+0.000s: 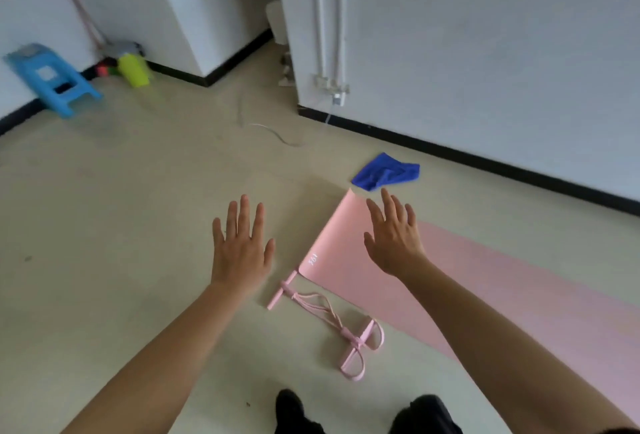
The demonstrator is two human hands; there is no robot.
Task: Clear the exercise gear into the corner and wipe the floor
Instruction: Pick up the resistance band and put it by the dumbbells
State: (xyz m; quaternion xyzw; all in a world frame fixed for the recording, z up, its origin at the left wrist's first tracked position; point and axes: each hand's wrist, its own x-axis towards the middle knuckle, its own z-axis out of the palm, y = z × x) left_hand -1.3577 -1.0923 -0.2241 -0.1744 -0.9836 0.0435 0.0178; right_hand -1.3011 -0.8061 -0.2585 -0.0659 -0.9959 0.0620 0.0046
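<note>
A pink exercise mat (485,281) lies flat on the floor, running from the centre to the lower right. A pink resistance pull rope (329,316) with two handle bars lies on the floor beside the mat's near edge. Crumpled just beyond the mat's far corner is a blue cloth (386,172). My left hand (240,250) hovers open over bare floor left of the mat, fingers spread. Above the mat's end, my right hand (394,236) is open too, holding nothing.
A blue plastic stool (52,80) leans tipped against the far-left wall. A yellow-green bottle (134,70) and small items sit in the corner by a mop. A loose cable (273,130) snakes across the floor. Pipes (329,25) run down the white wall. My dark shoes (298,413) show at the bottom.
</note>
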